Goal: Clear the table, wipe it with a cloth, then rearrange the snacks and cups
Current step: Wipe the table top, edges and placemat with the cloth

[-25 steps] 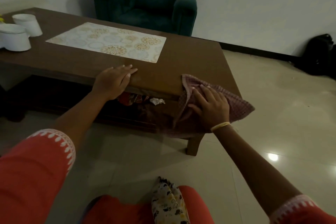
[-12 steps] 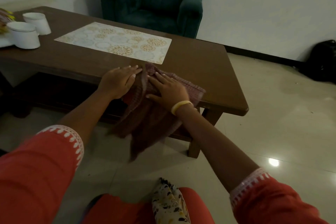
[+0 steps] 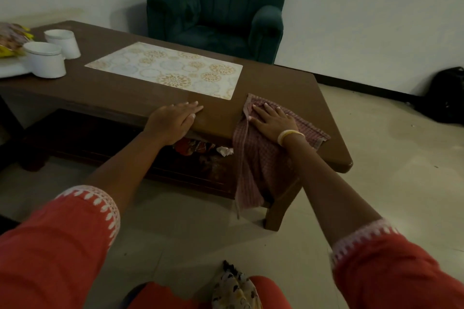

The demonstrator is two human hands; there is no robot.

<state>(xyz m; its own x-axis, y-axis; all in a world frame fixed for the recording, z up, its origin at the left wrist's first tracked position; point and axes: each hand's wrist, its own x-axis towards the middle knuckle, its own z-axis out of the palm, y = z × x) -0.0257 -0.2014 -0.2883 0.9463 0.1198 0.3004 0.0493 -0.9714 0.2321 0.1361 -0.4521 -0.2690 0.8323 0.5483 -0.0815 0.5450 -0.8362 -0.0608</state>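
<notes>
So the right hand [image 3: 272, 120] is pressed flat, fingers spread, on the checked cloth [image 3: 253, 158], which sits on the near edge of the brown surface [image 3: 113, 93] with most of it hanging over the side. The left hand [image 3: 173, 119] lies flat and empty on the same edge, well apart from the cloth. Two white cups [image 3: 46, 59] (plus a snack packet [image 3: 11, 41]) sit at the far left, beside the patterned mat [image 3: 165, 69].
</notes>
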